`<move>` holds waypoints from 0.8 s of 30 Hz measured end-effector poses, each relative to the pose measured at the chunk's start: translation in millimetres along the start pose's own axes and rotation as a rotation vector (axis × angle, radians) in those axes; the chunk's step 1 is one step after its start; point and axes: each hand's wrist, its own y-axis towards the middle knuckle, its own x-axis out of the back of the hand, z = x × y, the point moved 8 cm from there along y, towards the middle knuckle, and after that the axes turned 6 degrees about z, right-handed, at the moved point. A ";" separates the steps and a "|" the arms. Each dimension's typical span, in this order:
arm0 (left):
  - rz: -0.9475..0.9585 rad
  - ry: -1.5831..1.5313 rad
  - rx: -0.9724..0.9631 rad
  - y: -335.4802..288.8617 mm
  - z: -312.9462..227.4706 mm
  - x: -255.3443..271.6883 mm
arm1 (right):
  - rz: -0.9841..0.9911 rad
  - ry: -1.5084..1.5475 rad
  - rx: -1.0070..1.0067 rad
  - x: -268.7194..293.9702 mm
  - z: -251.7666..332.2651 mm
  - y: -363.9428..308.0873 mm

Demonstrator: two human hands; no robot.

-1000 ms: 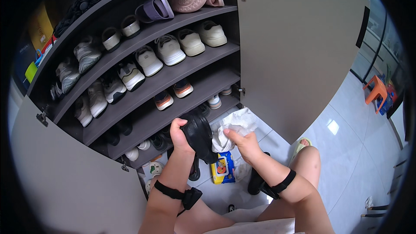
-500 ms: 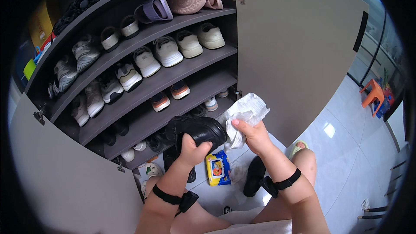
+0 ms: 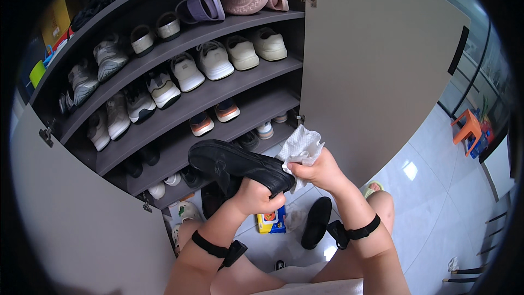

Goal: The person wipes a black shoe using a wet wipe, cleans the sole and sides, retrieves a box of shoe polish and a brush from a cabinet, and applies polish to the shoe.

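Observation:
A black leather shoe is held up in front of the open shoe cabinet, its toe pointing left. My left hand is closed around the shoe near its heel. In my right hand is a crumpled white wipe, pinched under the thumb and pressed against the heel end of the shoe. Below, on the floor, lies a yellow and blue wipes packet, partly hidden by my left hand. Another black shoe stands beside it, under my right forearm.
Cabinet shelves hold several pairs of sneakers, slippers and sandals. Both doors stand open; the right door is beside my right hand. A crumpled wipe lies by the packet. An orange stool is at the far right.
The shoe has turned, so its toe now points left and its side shows. My left hand has shifted right and down along it. The wipe has come lower, against the heel.

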 end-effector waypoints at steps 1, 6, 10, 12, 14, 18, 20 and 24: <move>0.001 0.062 -0.033 0.3 -3.3 -1.1 | 0.000 0.000 -0.001 2.4 0.7 0.6; -0.081 0.077 -0.041 2.2 -6.3 1.1 | 0.040 -0.012 -0.051 2.3 -7.0 1.4; -0.178 -0.123 0.047 2.8 2.6 2.3 | -0.006 0.095 -0.088 2.5 -16.4 1.7; -0.180 -0.140 0.067 4.0 4.2 0.6 | -0.055 0.130 -0.096 3.5 -14.7 1.2; -0.180 -0.159 0.087 5.0 6.7 -1.0 | -0.069 0.088 -0.099 5.8 -11.7 -0.1; -0.178 -0.176 0.107 6.6 10.5 -2.8 | -0.100 0.107 -0.125 10.5 -13.2 -0.1; -0.187 -0.187 0.114 6.7 13.0 -4.2 | -0.104 0.130 -0.129 12.1 -13.3 -0.4; -0.212 -0.213 0.127 7.0 17.0 -5.6 | -0.109 0.164 -0.136 14.1 -16.4 -0.7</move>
